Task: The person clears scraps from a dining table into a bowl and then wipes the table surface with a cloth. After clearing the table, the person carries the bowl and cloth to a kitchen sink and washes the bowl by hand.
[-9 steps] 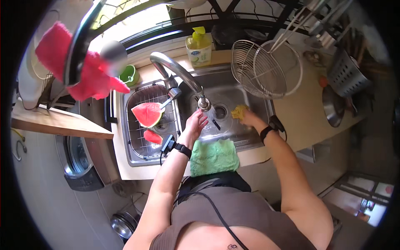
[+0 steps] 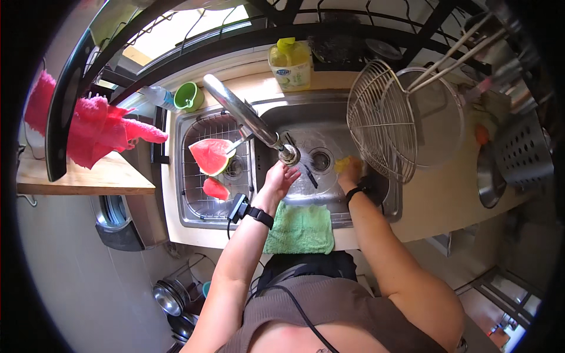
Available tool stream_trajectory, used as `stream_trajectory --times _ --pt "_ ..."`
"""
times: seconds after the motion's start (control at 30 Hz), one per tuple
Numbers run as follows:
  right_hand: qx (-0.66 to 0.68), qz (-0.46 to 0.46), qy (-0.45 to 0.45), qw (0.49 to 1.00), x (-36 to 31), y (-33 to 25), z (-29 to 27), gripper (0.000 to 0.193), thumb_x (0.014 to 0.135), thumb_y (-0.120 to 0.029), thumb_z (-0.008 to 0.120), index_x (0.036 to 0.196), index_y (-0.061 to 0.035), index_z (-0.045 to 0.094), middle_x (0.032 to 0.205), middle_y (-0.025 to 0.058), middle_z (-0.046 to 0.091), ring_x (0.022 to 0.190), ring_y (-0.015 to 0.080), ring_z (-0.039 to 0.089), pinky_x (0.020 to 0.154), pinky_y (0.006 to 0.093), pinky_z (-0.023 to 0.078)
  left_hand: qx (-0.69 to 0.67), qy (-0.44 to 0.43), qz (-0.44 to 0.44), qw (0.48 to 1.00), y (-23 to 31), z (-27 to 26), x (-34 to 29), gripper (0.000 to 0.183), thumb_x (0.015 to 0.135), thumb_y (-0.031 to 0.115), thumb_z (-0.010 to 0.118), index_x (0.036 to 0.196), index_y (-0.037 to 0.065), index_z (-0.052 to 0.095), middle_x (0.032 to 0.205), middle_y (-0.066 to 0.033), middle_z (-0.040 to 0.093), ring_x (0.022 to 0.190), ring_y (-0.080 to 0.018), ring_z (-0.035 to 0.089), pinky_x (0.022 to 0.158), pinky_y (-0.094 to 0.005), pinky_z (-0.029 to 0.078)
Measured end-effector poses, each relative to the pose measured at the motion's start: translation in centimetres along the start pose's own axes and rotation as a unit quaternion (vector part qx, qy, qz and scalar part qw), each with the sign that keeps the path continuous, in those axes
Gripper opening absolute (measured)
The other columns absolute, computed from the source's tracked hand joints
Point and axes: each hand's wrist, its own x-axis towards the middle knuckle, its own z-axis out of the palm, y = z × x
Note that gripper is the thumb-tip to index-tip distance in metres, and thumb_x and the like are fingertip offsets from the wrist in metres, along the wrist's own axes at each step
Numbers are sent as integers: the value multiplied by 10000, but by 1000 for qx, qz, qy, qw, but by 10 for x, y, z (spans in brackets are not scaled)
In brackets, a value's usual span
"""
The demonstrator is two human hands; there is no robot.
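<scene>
My left hand (image 2: 281,178) is raised under the curved metal faucet (image 2: 238,109), fingers apart at its spout beside the running water. Nothing shows in its grasp. In the right part of the sink basin (image 2: 276,117), my right hand (image 2: 351,173) is closed on a crumpled yellow cloth (image 2: 343,163). A narrow dark object (image 2: 311,176) lies near the drain (image 2: 319,161), partly behind the water; its kind is unclear. On the wire rack (image 2: 194,141) in the left basin rest a large watermelon wedge (image 2: 209,155) and a smaller red piece (image 2: 216,189).
A green towel (image 2: 300,229) hangs over the sink's front edge. Wire strainers (image 2: 382,120) overhang the basin's right side. Behind the faucet stand a yellow pump bottle (image 2: 290,65) and a green cup (image 2: 188,96). A pink cloth (image 2: 97,132) hangs at left.
The whole view has shifted with my head. My right hand, with the yellow cloth, has come slightly closer to the drain. My left hand stays by the spout.
</scene>
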Motion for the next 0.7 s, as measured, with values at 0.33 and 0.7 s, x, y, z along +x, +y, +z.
stream_trajectory --times 0.33,0.7 --pt "299 311 -342 835 -30 -134 9 308 817 -88 548 1115 -76 470 872 114 598 618 199 606 533 283 525 -12 3 31 999 -20 -17 39 344 916 342 439 1153 98 491 1200 -119 490 1103 -295 490 934 -479 403" --pt "25 -192 -339 921 -92 -174 9 230 756 -146 678 888 -69 506 808 21 535 763 111 520 685 262 440 181 22 223 958 -10 -2 44 297 810 349 670 883 63 638 850 -19 627 767 -96 549 690 -272 449"
